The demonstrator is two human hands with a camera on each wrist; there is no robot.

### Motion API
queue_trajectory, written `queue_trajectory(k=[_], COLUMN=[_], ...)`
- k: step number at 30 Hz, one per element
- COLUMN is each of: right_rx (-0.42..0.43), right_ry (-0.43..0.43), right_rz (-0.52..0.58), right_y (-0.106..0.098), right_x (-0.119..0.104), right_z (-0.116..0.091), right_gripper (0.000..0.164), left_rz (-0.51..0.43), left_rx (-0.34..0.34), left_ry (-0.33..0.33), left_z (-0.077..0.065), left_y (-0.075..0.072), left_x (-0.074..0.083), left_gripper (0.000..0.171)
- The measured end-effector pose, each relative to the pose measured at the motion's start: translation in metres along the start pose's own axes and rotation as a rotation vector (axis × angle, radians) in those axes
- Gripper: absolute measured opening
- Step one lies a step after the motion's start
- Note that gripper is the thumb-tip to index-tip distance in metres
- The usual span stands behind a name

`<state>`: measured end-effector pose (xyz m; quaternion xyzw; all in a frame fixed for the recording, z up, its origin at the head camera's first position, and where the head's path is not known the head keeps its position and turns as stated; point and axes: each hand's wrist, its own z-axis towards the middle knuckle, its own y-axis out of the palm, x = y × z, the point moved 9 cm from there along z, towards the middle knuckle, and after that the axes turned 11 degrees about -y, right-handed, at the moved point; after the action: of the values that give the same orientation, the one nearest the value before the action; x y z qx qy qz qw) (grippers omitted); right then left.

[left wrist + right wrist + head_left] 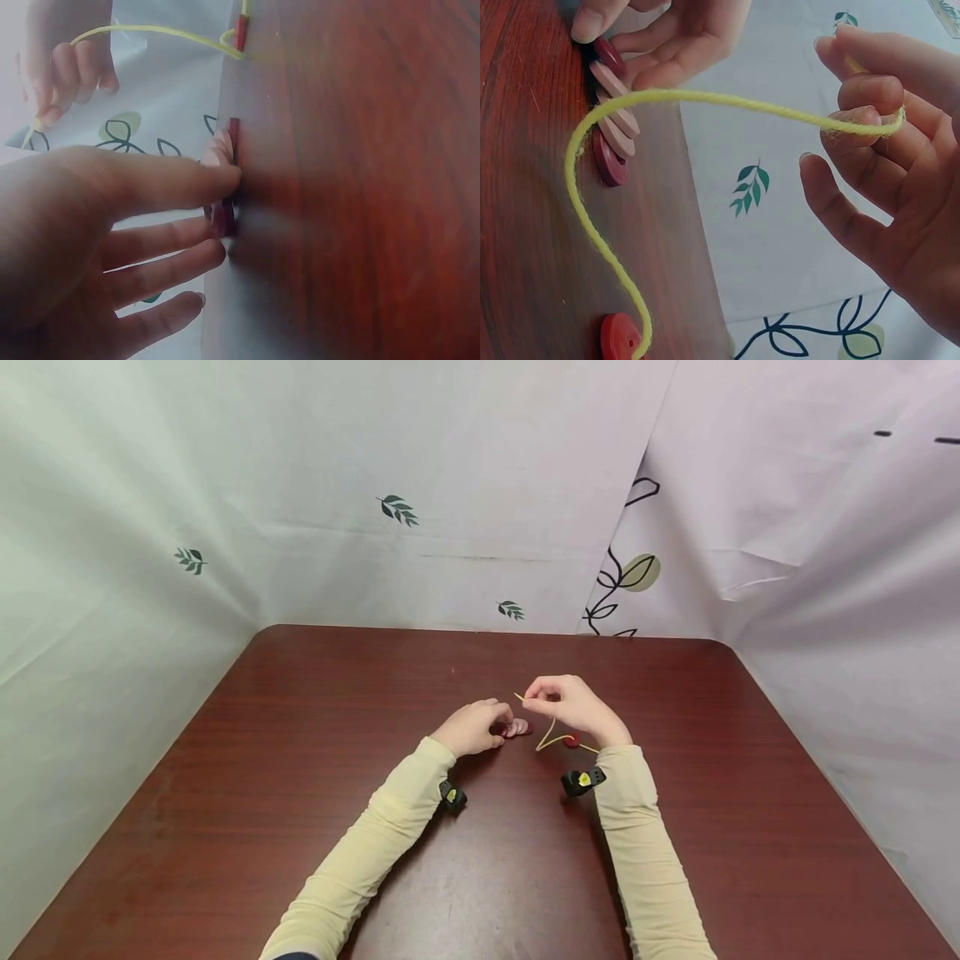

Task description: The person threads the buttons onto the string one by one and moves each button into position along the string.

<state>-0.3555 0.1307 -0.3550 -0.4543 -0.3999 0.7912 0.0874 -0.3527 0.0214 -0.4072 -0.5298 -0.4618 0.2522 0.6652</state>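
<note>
My left hand point(472, 728) is at the left end of an overlapping row of buttons. Its thumb and fingers pinch the dark red button point(609, 56) there. Beside it lean pink buttons point(618, 120), followed by another dark red button point(610, 159). To the right and a little higher, my right hand point(573, 703) pinches a yellow cord point(705, 97) near its end, and a short tip sticks out past the fingers. The cord curves down to a bright red button point(620, 335) on the table and comes out on its other side.
The dark reddish wooden table point(300, 793) lies under both hands. White cloth point(337, 460) with leaf prints hangs behind it and at both sides. Each sleeve carries a small black wrist camera point(577, 782).
</note>
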Motion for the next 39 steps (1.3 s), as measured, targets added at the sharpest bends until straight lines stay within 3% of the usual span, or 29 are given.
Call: queue_trajectory(k=[13, 19, 24, 31, 39], right_rx=[-0.015, -0.028, -0.055, -0.098, -0.113], right_ry=[0.016, 0.034, 0.026, 0.014, 0.0], right_rz=[0.011, 0.001, -0.009, 0.016, 0.018], right_y=[0.001, 0.001, 0.004, 0.01, 0.012], right_x=[0.004, 0.008, 0.007, 0.004, 0.0], right_z=[-0.001, -0.003, -0.004, -0.005, -0.003], right_gripper=[0.007, 0.011, 0.013, 0.015, 0.016], left_rz=[-0.028, -0.118, -0.197, -0.379, -0.514], left_rx=[-0.004, -0.003, 0.019, 0.016, 0.011], left_ry=[-0.06, -0.071, -0.03, 0.002, 0.054], left_z=[0.001, 0.0, -0.002, -0.005, -0.008], left_y=[-0.008, -0.02, -0.032, -0.044, -0.051], left_x=[-0.008, -0.012, -0.011, -0.01, -0.01], left_gripper=[0.021, 0.019, 0.021, 0.031, 0.03])
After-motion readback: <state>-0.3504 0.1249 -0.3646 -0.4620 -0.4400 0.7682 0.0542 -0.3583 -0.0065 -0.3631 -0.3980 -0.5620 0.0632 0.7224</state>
